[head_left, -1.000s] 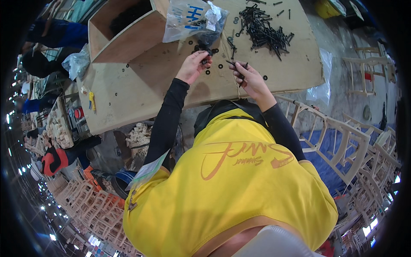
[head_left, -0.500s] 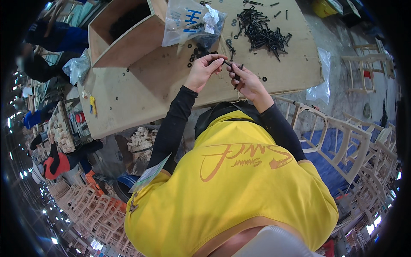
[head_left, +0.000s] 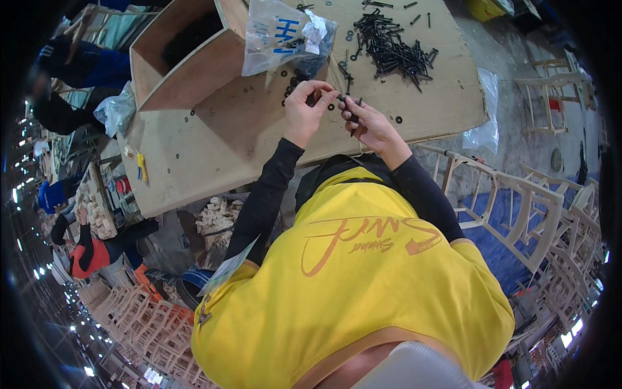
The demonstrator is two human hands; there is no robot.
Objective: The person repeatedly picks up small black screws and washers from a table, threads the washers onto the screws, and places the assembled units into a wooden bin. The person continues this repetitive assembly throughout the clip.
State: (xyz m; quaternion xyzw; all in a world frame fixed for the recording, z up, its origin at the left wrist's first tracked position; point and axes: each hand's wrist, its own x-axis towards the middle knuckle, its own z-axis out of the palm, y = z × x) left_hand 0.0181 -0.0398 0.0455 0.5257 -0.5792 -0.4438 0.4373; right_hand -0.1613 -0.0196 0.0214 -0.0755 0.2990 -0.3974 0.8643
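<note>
My right hand (head_left: 374,128) is closed around black bolts (head_left: 354,118), whose shafts stick out between the fingers over the near part of the table. Just left of it, my left hand (head_left: 304,115) is closed, thumb against the fingertips, close to the bolt tips. Something small and dark shows inside its fingers, too hidden to name. Beyond the hands lies a big pile of black bolts (head_left: 393,52). Black washers (head_left: 293,83) are scattered by a clear plastic bag (head_left: 269,42) with blue marks. A single washer (head_left: 398,120) rests right of my right hand.
An open wooden box (head_left: 194,74) with dark contents stands at the table's (head_left: 214,165) left. A yellow-handled tool (head_left: 141,167) lies near the left edge. Wooden chair frames (head_left: 512,188) stand close on my right. Other people (head_left: 91,249) are at the left.
My left hand has shifted slightly, its fingers curling in more, with the fingertips near the bolts. My right hand still holds the bolts. The whole view has tilted a little.
</note>
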